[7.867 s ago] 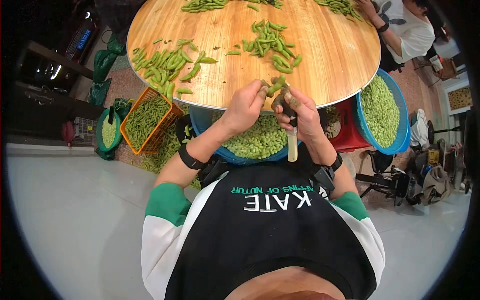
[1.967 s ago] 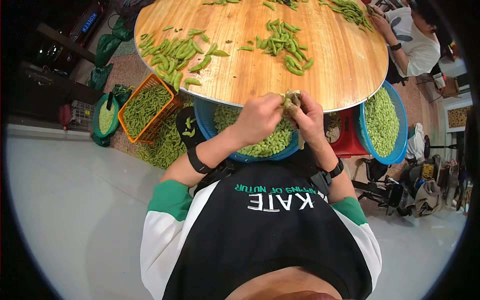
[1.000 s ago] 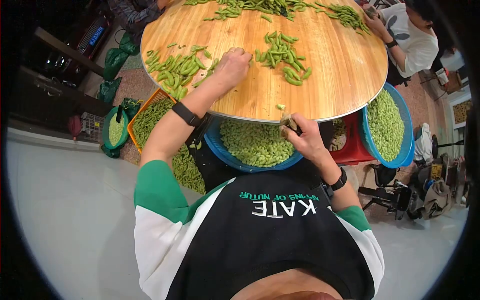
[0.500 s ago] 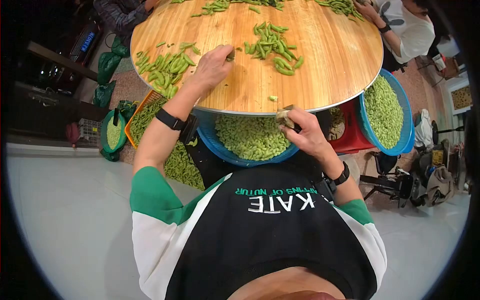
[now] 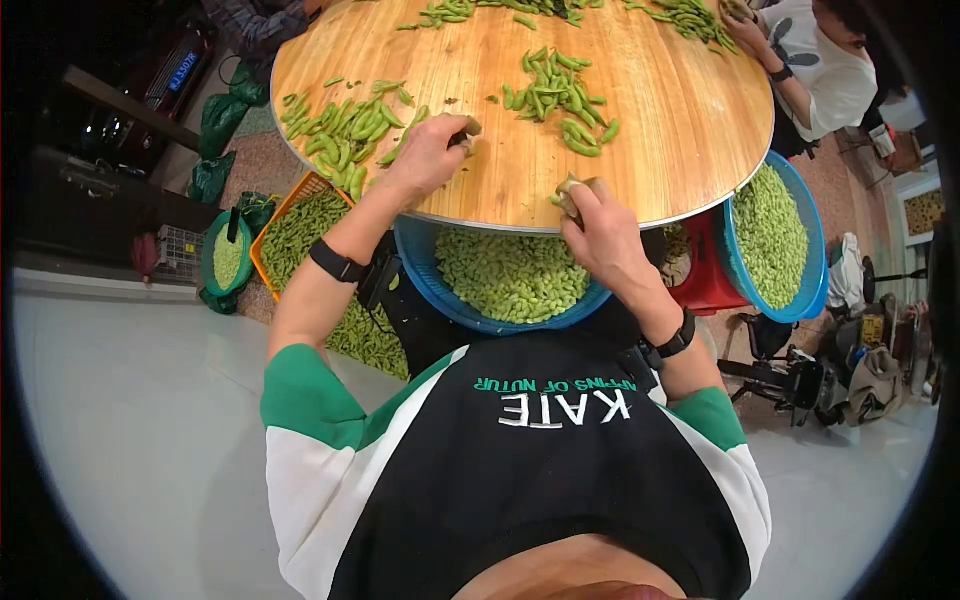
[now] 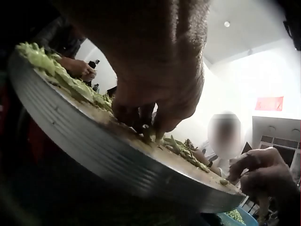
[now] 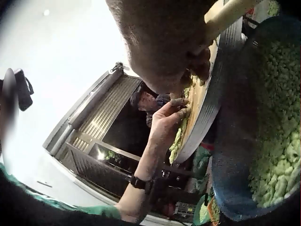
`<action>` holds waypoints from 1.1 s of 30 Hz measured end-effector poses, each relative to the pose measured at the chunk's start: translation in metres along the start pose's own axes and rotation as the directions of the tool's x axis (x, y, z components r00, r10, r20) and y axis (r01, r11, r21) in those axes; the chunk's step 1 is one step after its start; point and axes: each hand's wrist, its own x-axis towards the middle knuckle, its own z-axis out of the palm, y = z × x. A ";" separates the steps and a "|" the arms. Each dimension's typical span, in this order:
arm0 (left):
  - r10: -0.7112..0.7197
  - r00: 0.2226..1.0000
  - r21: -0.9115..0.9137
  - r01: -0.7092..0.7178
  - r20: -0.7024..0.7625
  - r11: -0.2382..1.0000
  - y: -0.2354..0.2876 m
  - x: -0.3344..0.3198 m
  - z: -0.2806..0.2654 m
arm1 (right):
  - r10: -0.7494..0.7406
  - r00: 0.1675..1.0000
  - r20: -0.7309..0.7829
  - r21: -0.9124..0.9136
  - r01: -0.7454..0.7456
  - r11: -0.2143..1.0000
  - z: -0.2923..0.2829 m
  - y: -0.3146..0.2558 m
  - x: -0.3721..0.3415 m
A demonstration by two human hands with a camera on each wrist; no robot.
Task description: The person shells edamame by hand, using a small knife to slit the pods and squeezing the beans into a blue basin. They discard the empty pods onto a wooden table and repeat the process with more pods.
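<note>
My left hand [image 5: 428, 158] reaches over the round wooden table, beside a pile of green soybean pods [image 5: 345, 135]. Its fingers are bent down to the tabletop, and in the left wrist view they pinch a small green pod [image 6: 149, 135]. At the table's near edge my right hand [image 5: 608, 235] is curled round a slim tool with a pale end [image 7: 228, 18], which sticks out of the fist in the right wrist view; the rest of it is hidden. A bit of green [image 5: 556, 200] shows at the right fingertips. More pods [image 5: 550, 85] lie further in.
Below the table [image 5: 520, 195] edge stands a blue basin [image 5: 425, 285] of shelled beans. Another blue basin [image 5: 810, 295] is at the right, and an orange crate [image 5: 290, 215] of pods at the left. A person in white [image 5: 815, 75] sits at the table's far right.
My hands worked together at the near edge, then parted. The left went out over the table and has since drawn slightly nearer; the right has moved up onto the edge, where a green piece lay.
</note>
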 end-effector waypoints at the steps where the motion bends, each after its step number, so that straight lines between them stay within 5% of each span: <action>1: -0.092 0.994 -0.077 0.096 0.059 0.992 0.002 0.001 -0.002 | -0.004 1.000 -0.001 -0.001 0.004 1.000 0.002 -0.001 0.003; 3: -0.173 0.978 -0.147 0.190 0.120 0.971 0.004 0.005 -0.004 | 0.045 0.993 0.106 -0.174 -0.026 0.984 0.003 -0.002 0.009; 6: -0.075 0.989 0.018 0.074 0.131 0.997 0.001 0.003 0.000 | -0.002 0.980 0.197 -0.238 0.050 0.970 0.005 -0.002 0.011; 9: -0.002 1.000 0.274 -0.004 0.024 0.962 0.000 0.001 -0.001 | -0.073 0.963 0.261 -0.102 0.103 0.990 -0.005 -0.009 0.006; 14: -0.183 0.982 0.270 0.167 0.035 0.948 0.005 -0.004 -0.010 | -0.166 0.929 0.330 0.061 0.155 0.986 -0.011 -0.016 -0.009; 18: -0.147 0.989 0.221 0.150 -0.031 0.964 0.010 -0.003 -0.008 | -0.261 0.941 0.215 0.172 0.226 0.959 -0.008 -0.014 -0.012; 20: -0.016 0.975 -0.079 -0.001 -0.220 0.997 0.011 -0.002 -0.006 | -0.265 0.947 0.184 0.204 0.227 0.952 -0.005 -0.011 -0.013; 23: 0.085 0.924 -0.125 -0.140 -0.372 0.982 0.001 0.008 -0.004 | -0.167 0.970 0.178 0.244 0.121 0.962 -0.004 -0.015 -0.013; 24: 0.086 0.924 -0.124 -0.142 -0.372 0.982 0.001 0.008 -0.004 | -0.042 0.967 0.253 0.283 -0.033 0.958 -0.008 -0.020 -0.011; 25: 0.016 0.940 -0.186 -0.084 -0.341 0.979 0.002 0.008 -0.004 | 0.077 0.941 0.329 0.309 -0.185 0.933 -0.010 -0.022 -0.009; 27: -0.049 0.951 -0.245 -0.029 -0.305 0.969 0.001 0.011 -0.004 | 0.103 0.941 0.321 0.330 -0.213 0.920 -0.009 -0.018 -0.007; 29: -0.221 0.959 -0.501 0.105 -0.178 0.859 -0.006 0.010 0.000 | 0.132 0.938 0.321 0.354 -0.248 0.902 -0.006 -0.016 -0.010; 33: -0.219 0.946 -0.232 0.163 -0.239 0.959 0.001 0.006 0.008 | 0.123 0.953 0.275 0.453 -0.242 0.858 0.001 -0.012 -0.011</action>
